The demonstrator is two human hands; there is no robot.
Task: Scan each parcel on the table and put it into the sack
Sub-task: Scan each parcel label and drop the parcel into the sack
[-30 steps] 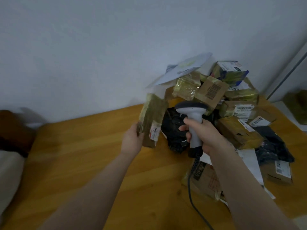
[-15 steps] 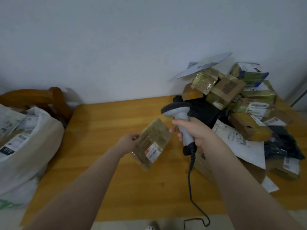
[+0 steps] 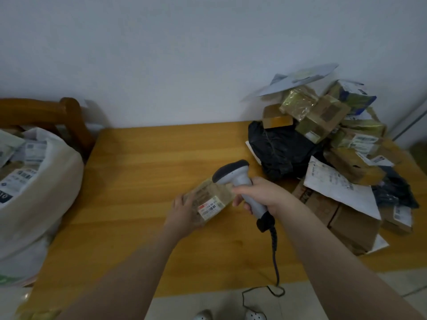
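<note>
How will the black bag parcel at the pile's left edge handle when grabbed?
Probably floppy: the black bag parcel is wrinkled, slumped film with no box edges. Likely slick, given its faint sheen. Lifting it may topple the brown box lying against its top edge.

A plain pale wall [image 3: 184, 54] fills the upper half of the view. Against the wall's left end stands a brown wooden chair [image 3: 69, 112], its curved top rail showing. Far from the wall, at the bottom edge, two pale perforated clogs [image 3: 255, 316] rest on light floor tiles [image 3: 180, 308].
</note>
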